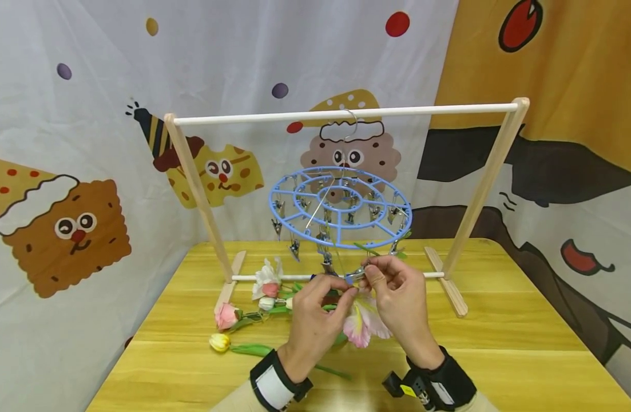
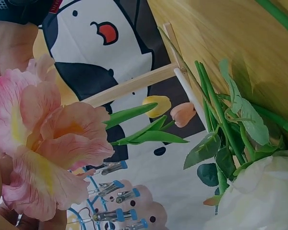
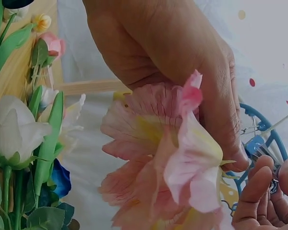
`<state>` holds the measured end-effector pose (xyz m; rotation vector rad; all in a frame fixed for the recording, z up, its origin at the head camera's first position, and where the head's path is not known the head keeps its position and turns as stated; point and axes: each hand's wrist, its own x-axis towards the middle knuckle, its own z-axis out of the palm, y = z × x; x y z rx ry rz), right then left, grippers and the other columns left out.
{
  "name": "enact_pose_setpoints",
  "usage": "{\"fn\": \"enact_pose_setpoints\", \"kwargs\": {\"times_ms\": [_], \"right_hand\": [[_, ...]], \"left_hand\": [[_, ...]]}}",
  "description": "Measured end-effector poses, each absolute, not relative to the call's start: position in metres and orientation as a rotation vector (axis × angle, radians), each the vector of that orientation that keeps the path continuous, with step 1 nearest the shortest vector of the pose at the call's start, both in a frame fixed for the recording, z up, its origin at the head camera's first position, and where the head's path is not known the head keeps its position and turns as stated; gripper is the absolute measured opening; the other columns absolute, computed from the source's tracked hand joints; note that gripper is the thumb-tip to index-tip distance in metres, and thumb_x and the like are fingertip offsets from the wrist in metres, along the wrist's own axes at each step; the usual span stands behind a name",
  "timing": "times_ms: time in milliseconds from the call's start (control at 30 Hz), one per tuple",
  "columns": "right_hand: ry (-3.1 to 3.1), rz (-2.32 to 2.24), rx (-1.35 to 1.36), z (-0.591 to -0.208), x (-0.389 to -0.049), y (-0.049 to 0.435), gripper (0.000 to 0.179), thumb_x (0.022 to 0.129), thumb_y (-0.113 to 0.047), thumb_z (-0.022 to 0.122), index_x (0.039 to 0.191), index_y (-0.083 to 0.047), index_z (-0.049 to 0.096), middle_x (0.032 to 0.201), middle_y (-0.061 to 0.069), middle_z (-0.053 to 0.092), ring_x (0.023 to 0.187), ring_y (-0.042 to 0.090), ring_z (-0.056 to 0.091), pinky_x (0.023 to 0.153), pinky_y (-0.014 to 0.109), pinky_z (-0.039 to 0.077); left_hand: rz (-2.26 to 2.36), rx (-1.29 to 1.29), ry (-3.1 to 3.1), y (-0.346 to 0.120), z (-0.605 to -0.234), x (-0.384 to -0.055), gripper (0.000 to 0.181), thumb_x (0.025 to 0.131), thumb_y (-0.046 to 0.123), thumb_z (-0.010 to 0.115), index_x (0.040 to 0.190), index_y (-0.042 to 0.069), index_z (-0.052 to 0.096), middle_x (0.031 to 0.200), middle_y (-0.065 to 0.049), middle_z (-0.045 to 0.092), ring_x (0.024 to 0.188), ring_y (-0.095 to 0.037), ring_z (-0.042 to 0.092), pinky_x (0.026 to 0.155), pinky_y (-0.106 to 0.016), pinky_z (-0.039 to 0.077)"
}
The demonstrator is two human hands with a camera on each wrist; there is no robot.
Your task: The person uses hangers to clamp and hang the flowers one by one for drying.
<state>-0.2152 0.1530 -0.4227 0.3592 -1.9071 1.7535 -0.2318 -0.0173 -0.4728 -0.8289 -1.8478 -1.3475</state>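
My left hand (image 1: 315, 326) pinches a large pink and yellow artificial flower (image 1: 365, 325) at its base, the bloom facing down. In my right hand (image 1: 404, 306), thumb and fingers pinch a metal clip (image 1: 357, 274) with blue tips. The left fingertips are right at those tips. Up close, the right wrist view shows the flower (image 3: 158, 158) with the left thumb at its base, and the clip (image 3: 257, 146) between the right fingers. Above the hands, a round blue hanging rack (image 1: 340, 210) carries several similar clips.
A wooden stand (image 1: 480, 189) holds the rack's hook on its white bar (image 1: 274, 117). Several artificial flowers lie left of the hands, including a pink rose (image 1: 226, 316) and a yellow tulip (image 1: 219, 343). Beyond the pink bloom, a peach tulip (image 2: 184, 115) points head down.
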Motion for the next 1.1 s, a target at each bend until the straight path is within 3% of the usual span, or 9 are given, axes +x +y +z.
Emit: {"fn": "enact_pose_setpoints", "kwargs": {"times_ms": [333, 867, 1100], "right_hand": [[-1.908, 1.787, 0.375, -0.423, -0.217, 0.153, 0.009, 0.112, 0.005, 0.072, 0.109, 0.010, 0.079, 0.092, -0.002, 0.081, 0.072, 0.010, 0.077, 0.066, 0.023, 0.068], [-1.928, 1.776, 0.390, -0.424, -0.217, 0.153, 0.008, 0.111, 0.005, 0.074, 0.109, 0.008, 0.081, 0.092, 0.000, 0.082, 0.072, 0.011, 0.077, 0.067, 0.023, 0.068], [-1.961, 1.734, 0.405, -0.426, -0.218, 0.154, 0.007, 0.111, 0.003, 0.075, 0.109, 0.006, 0.081, 0.092, 0.015, 0.081, 0.071, 0.011, 0.077, 0.066, 0.024, 0.067]], "left_hand": [[-1.358, -0.814, -1.857, -0.017, -0.470, -0.231, 0.011, 0.105, 0.006, 0.087, 0.103, 0.009, 0.077, 0.101, -0.007, 0.080, 0.089, -0.017, 0.083, 0.077, -0.018, 0.070], [-1.331, -0.789, -1.910, -0.020, -0.466, -0.232, 0.014, 0.101, 0.009, 0.092, 0.098, 0.007, 0.079, 0.093, -0.006, 0.080, 0.084, -0.020, 0.083, 0.077, -0.017, 0.069], [-1.309, -0.778, -1.949, -0.024, -0.463, -0.232, 0.013, 0.102, 0.013, 0.093, 0.100, 0.010, 0.080, 0.094, -0.004, 0.081, 0.084, -0.016, 0.082, 0.078, -0.018, 0.069]]}}
